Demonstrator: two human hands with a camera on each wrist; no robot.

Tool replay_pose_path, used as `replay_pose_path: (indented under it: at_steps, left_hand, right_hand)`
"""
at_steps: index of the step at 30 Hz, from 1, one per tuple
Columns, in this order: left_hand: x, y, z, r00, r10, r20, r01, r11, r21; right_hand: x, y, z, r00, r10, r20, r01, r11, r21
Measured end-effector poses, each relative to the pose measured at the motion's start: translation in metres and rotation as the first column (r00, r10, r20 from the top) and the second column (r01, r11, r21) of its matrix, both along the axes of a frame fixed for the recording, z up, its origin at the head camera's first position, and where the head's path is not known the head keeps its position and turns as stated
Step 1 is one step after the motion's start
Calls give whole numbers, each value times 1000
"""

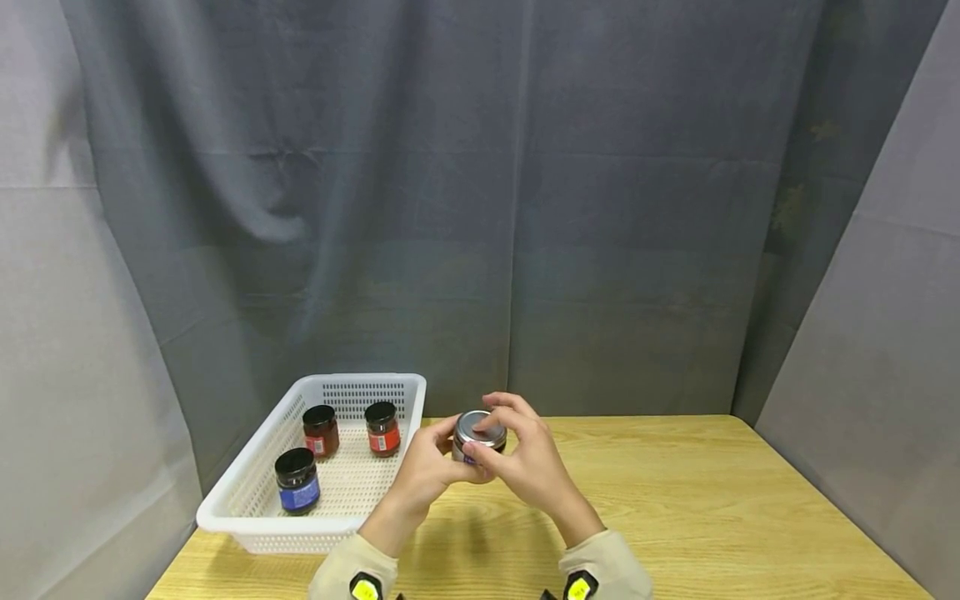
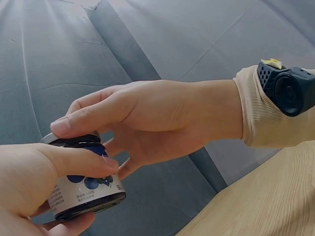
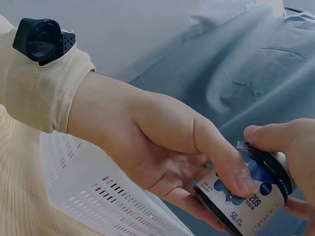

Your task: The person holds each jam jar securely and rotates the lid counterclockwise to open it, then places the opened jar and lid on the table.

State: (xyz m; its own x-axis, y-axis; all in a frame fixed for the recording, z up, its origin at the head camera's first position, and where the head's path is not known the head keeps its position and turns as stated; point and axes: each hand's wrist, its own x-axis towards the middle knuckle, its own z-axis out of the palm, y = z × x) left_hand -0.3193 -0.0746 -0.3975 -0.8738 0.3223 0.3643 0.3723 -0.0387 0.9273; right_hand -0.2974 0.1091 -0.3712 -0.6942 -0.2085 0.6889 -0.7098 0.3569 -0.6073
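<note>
My left hand [image 1: 429, 465] grips a small jar [image 2: 87, 195] around its body, thumb across the label. The jar has a silver metal lid [image 1: 481, 427], a white label with blueberries and a dark base; it is held above the table. In the head view my right hand [image 1: 534, 460] is curled over the top. Its thumb presses the lid's rim in the left wrist view, with other fingers around the far side. In the right wrist view the jar [image 3: 261, 214] looks tilted, and a bit of clear film [image 3: 241, 145] sticks up near the lid.
A white perforated basket [image 1: 225, 510] stands on the wooden table [image 1: 675, 492] to the left. Inside are two red-labelled jars [image 1: 383, 442] [image 1: 321, 446] and a blue-labelled jar [image 1: 300, 496], all with black lids. Grey curtains [image 1: 600, 250] hang behind and at both sides.
</note>
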Motion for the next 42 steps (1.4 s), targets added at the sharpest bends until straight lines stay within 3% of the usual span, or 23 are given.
replay_pose_path:
  at_steps: [7,17,30,42]
  left_hand:
    - [-1,0,-1,1000,8,5,-8,1000,19]
    - [-1,-2,0,1000,17,18,-17,1000,6]
    - [0,-1,0,999,32,-1,-32,999,-5]
    - [0,-3,-1,1000,10,5,-10,1000,-14]
  right_hand:
    - [-1,4,0,1000,24,17,-24,1000,12]
    - [-1,5,0,1000,15,-27,-14,999,41]
    - [-1,-5,-4,992,-59,-113,60,998,4]
    - [-2,-1,-3,999,-28,-31,27,1000,-6]
